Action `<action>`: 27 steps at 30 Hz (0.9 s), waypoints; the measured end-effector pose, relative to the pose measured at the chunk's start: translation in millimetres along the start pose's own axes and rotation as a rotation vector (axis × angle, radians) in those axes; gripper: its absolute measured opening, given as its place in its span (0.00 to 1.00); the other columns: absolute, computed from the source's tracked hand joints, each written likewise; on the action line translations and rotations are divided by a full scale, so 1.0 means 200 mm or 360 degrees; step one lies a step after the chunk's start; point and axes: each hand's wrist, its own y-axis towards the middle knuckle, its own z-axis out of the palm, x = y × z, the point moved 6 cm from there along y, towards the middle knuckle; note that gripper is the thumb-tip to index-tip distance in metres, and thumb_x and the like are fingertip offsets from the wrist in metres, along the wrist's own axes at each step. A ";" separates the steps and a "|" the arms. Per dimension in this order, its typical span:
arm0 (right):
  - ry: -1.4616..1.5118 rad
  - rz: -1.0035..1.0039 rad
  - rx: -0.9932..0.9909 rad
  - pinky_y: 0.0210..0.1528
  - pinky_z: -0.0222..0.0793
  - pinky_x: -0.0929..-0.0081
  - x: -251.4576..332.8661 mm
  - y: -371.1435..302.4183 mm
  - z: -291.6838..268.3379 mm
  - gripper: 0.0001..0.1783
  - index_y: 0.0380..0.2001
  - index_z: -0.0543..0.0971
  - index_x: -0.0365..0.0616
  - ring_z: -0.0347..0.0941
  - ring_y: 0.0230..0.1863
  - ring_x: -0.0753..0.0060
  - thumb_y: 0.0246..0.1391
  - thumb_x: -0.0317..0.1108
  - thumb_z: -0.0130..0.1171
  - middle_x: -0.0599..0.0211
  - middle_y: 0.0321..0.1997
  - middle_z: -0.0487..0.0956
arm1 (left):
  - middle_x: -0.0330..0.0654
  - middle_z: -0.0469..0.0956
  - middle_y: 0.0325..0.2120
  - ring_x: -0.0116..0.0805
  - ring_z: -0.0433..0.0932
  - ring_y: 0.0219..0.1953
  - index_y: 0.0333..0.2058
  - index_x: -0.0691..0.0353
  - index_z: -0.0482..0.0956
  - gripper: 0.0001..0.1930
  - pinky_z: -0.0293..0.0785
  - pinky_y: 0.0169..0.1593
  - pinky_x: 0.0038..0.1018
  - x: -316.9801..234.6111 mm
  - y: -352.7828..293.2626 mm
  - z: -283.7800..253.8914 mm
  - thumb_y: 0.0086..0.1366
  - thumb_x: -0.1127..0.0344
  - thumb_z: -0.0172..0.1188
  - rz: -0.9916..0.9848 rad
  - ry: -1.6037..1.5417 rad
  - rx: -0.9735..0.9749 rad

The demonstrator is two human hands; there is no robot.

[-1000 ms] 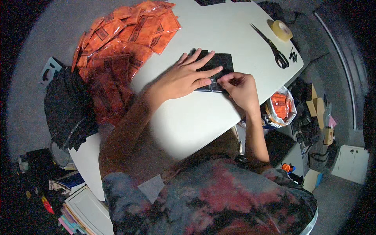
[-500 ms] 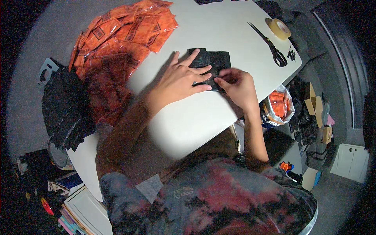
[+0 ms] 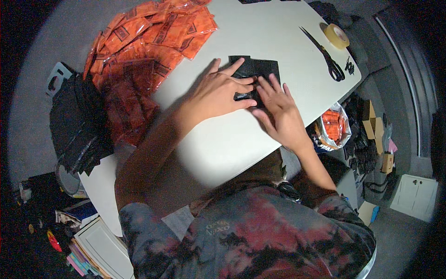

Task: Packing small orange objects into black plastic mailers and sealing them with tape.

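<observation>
A folded black plastic piece (image 3: 265, 66) with a shiny surface lies flat on the white table (image 3: 209, 153). My left hand (image 3: 220, 90) rests on its left part with fingers spread. Across its right part lies my right hand (image 3: 281, 109), fingers stretched out and thumb apart. The two hands' fingertips nearly meet over the middle of the piece. Much of the black piece is hidden beneath them.
Orange printed packets in clear wrap (image 3: 153, 35) heap at the far left, beside stacked black plastic sheets (image 3: 76, 125). Black scissors (image 3: 325, 56), a tape roll (image 3: 337, 36) and small black scraps (image 3: 349, 66) lie far right. A bag of orange packets (image 3: 333, 125) stands beyond the right edge.
My right hand has gone from pinching at the black piece's right side to lying flat on it with fingers extended. The left hand stays spread on the piece.
</observation>
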 end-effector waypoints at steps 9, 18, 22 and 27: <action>-0.0438 -0.0025 0.0276 0.73 0.46 0.24 -0.03 -0.06 0.01 0.40 0.71 0.68 0.42 0.55 0.78 0.34 0.67 0.60 0.52 0.58 0.78 0.64 | 0.26 0.79 0.62 0.44 0.57 0.76 0.53 0.45 0.87 0.23 0.51 0.73 0.62 -0.02 0.01 0.00 0.67 0.40 0.62 0.0012 0.0044 -0.0024; -0.0471 -0.0189 0.0349 0.73 0.51 0.28 -0.06 -0.02 0.01 0.37 0.69 0.71 0.43 0.61 0.75 0.36 0.68 0.59 0.50 0.57 0.76 0.67 | 0.42 0.60 0.74 0.51 0.54 0.77 0.71 0.52 0.66 0.27 0.53 0.73 0.62 0.05 -0.01 0.05 0.78 0.51 0.49 -0.0017 0.0061 -0.0045; -0.0416 -0.0177 0.0349 0.73 0.53 0.30 -0.07 -0.02 0.01 0.35 0.67 0.73 0.43 0.62 0.74 0.36 0.68 0.58 0.50 0.58 0.75 0.68 | 0.47 0.52 0.77 0.52 0.53 0.77 0.73 0.55 0.60 0.31 0.53 0.72 0.64 0.05 -0.01 0.04 0.78 0.50 0.48 -0.0170 0.0303 0.0108; -0.0547 -0.0264 0.0295 0.74 0.55 0.34 0.01 0.02 -0.02 0.32 0.65 0.75 0.45 0.65 0.73 0.44 0.66 0.54 0.56 0.61 0.73 0.71 | 0.48 0.59 0.73 0.53 0.57 0.75 0.71 0.56 0.64 0.30 0.54 0.72 0.63 0.07 -0.02 0.03 0.76 0.50 0.51 -0.0161 0.0225 0.0038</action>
